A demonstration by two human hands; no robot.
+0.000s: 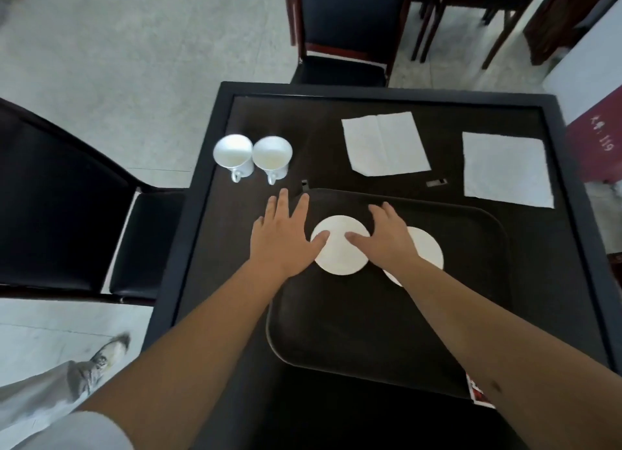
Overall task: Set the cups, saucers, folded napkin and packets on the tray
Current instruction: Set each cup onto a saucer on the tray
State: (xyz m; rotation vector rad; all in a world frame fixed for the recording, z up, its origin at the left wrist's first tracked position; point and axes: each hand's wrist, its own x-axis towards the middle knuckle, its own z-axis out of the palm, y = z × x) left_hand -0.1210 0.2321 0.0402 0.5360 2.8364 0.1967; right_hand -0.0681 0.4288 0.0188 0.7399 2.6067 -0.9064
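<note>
A dark tray (370, 331) lies on the black table (208, 247). Two white saucers rest on its far part: one (340, 254) at the left, another (427, 252) to the right, half hidden by my right forearm. My left hand (286, 237) lies flat at the tray's left edge, thumb touching the left saucer. My right hand (387, 237) lies flat between the saucers, thumb on the left one. Two white cups (234, 155) (272, 155) stand side by side at the table's far left. Two white napkins (385, 143) (506, 168) lie unfolded beyond the tray. A red-and-white packet (479, 394) peeks from under the tray's near right corner.
Black-cushioned chairs stand at the left (67, 214) and behind the table (343, 28). Two small dark metal pieces (436, 182) (304, 183) sit on the table just past the tray. A person's trouser leg and shoe (101, 358) show on the floor at the lower left.
</note>
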